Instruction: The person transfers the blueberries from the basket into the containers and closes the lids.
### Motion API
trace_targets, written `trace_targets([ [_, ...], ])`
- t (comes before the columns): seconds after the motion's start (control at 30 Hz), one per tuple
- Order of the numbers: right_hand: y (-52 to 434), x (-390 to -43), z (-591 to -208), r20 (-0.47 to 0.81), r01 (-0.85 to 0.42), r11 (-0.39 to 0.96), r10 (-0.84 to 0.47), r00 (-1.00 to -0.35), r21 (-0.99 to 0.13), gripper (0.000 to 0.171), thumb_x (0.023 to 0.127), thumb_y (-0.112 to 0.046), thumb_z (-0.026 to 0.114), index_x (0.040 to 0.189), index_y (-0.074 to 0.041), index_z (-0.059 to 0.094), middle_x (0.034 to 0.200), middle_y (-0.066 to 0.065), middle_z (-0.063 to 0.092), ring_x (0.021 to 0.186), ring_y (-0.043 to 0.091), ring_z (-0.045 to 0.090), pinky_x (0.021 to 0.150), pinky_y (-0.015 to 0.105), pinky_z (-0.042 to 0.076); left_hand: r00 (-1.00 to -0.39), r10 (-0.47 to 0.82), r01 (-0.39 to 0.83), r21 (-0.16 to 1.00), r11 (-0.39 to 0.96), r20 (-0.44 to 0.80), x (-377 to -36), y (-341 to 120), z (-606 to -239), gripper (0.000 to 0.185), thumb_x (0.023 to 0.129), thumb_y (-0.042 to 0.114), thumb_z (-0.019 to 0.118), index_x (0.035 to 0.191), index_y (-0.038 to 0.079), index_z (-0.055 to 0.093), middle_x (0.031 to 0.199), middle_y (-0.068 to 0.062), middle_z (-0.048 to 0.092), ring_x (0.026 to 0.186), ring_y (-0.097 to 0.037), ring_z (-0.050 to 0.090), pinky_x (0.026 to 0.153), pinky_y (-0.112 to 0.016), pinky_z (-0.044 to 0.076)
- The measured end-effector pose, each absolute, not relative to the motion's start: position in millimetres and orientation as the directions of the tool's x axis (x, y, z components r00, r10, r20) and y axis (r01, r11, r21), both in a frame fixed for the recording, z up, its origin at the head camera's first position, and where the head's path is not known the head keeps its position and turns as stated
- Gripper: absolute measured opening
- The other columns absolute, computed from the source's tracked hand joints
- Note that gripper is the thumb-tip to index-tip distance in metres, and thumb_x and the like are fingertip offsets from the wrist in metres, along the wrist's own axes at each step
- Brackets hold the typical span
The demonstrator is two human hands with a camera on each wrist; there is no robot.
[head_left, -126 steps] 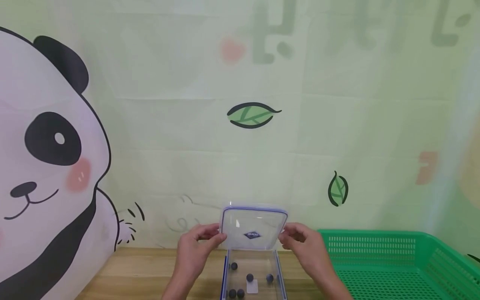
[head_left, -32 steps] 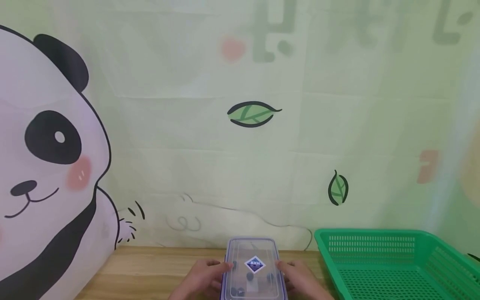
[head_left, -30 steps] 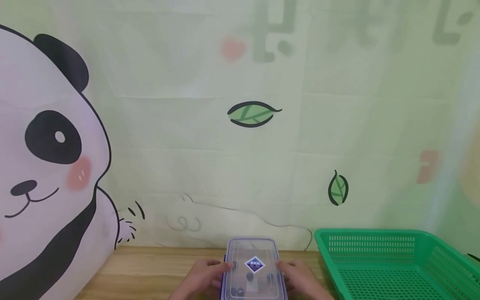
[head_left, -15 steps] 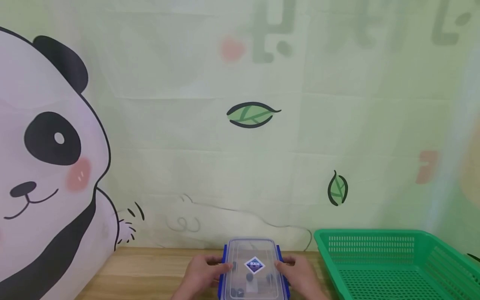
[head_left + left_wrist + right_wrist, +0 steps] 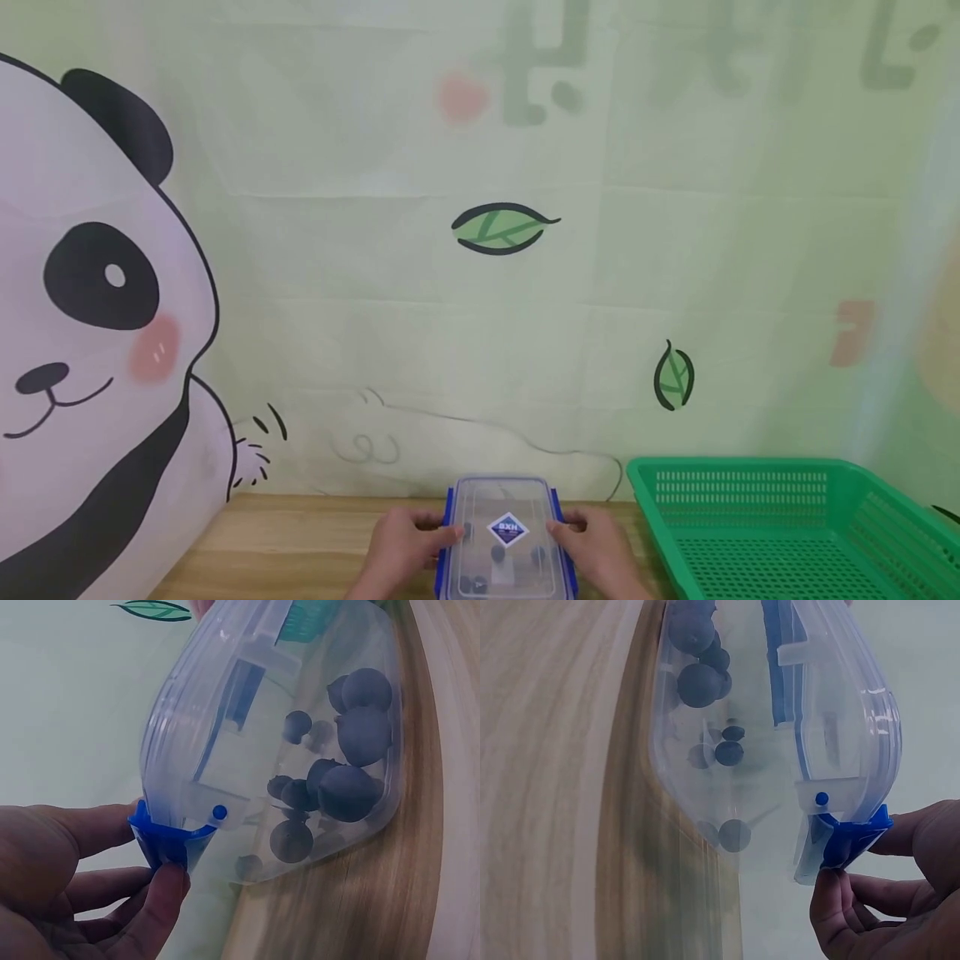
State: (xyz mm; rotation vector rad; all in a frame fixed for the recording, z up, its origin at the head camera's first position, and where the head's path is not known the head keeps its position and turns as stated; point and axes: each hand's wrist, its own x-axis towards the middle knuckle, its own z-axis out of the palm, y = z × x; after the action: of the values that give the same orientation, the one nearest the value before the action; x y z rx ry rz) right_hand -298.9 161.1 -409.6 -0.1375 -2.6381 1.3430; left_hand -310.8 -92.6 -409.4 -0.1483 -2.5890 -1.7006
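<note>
A clear plastic food container [image 5: 525, 575] stands on the wooden table with its lid [image 5: 498, 497] on top, a blue-and-white diamond label at its middle. Several dark blue balls, probably blueberries [image 5: 349, 793], lie loose inside. Blue latches flare outward along both long sides. My left hand [image 5: 399, 546] pinches the left latch [image 5: 171, 838], thumb over the lid's edge and fingers at the flap. On the other side my right hand [image 5: 602, 548] pinches the right latch [image 5: 855, 838] in the same way. The near end of the container is cut off in the head view.
To the right on the table [image 5: 285, 533] stands a green plastic basket [image 5: 742, 467] with perforated walls. Behind the table hangs a pale green backdrop [image 5: 360, 250] with a printed panda and leaves.
Earlier both hands held the lid tilted up at the far end; it has come down onto the container. Since a second ago, the side latches have swung outward with the fingers.
</note>
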Motion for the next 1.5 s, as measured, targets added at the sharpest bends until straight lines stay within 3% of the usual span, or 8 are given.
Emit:
trace_targets([
  [0.27, 160.7, -298.8, -409.0, 0.150, -0.028, 0.616, 0.148, -0.978, -0.788, 0.021, 0.096, -0.011, 0.077, 0.106, 0.007, 0.075, 0.089, 0.007, 0.073, 0.081, 0.019, 0.069, 0.072, 0.038, 0.064, -0.994, 0.052, 0.105, 0.891, 0.442, 0.091, -306.9, -90.7, -405.0, 0.029, 0.093, 0.013, 0.083, 0.109, -0.010, 0.077, 0.092, -0.014, 0.077, 0.073, -0.026, 0.076, 0.069, -0.038, 0.066],
  [0.63, 157.3, -300.5, -405.2, 0.102, 0.034, 0.637, 0.175, -0.979, -0.770, 0.019, 0.097, -0.012, 0.077, 0.105, 0.005, 0.076, 0.088, 0.006, 0.073, 0.079, 0.018, 0.067, 0.071, 0.038, 0.063, -0.996, 0.043, 0.089, 0.874, 0.478, 0.078, -306.8, -87.7, -403.4, 0.024, 0.093, 0.011, 0.082, 0.108, -0.007, 0.077, 0.088, -0.010, 0.076, 0.071, -0.022, 0.073, 0.068, -0.036, 0.064],
  [0.83, 157.0, -298.9, -405.0, 0.152, -0.014, 0.657, 0.153, -0.977, -0.754, 0.019, 0.096, -0.011, 0.078, 0.104, 0.007, 0.077, 0.089, 0.008, 0.074, 0.079, 0.019, 0.069, 0.070, 0.039, 0.063, -0.992, 0.053, 0.124, 0.859, 0.497, 0.112, -305.4, -87.8, -403.3, 0.023, 0.092, 0.011, 0.082, 0.105, -0.007, 0.078, 0.087, -0.010, 0.076, 0.068, -0.022, 0.073, 0.067, -0.035, 0.064],
  [1.13, 156.3, -300.1, -404.1, 0.173, -0.028, 0.696, 0.140, -0.975, -0.717, 0.019, 0.095, -0.009, 0.078, 0.104, 0.008, 0.077, 0.093, 0.011, 0.075, 0.087, 0.023, 0.070, 0.076, 0.044, 0.063, -0.990, 0.039, 0.133, 0.836, 0.533, 0.132, -304.3, -84.8, -400.8, 0.022, 0.092, 0.011, 0.083, 0.102, -0.008, 0.078, 0.085, -0.010, 0.075, 0.066, -0.018, 0.070, 0.062, -0.032, 0.063],
  [1.5, 154.9, -301.8, -405.0, 0.130, 0.020, 0.679, 0.170, -0.977, -0.734, 0.017, 0.096, -0.008, 0.077, 0.106, 0.006, 0.076, 0.093, 0.010, 0.074, 0.085, 0.021, 0.068, 0.075, 0.042, 0.063, -0.987, 0.020, 0.141, 0.801, 0.582, 0.159, -302.1, -81.5, -400.0, 0.017, 0.091, 0.011, 0.083, 0.098, -0.004, 0.079, 0.082, -0.006, 0.073, 0.064, -0.015, 0.066, 0.058, -0.030, 0.059],
])
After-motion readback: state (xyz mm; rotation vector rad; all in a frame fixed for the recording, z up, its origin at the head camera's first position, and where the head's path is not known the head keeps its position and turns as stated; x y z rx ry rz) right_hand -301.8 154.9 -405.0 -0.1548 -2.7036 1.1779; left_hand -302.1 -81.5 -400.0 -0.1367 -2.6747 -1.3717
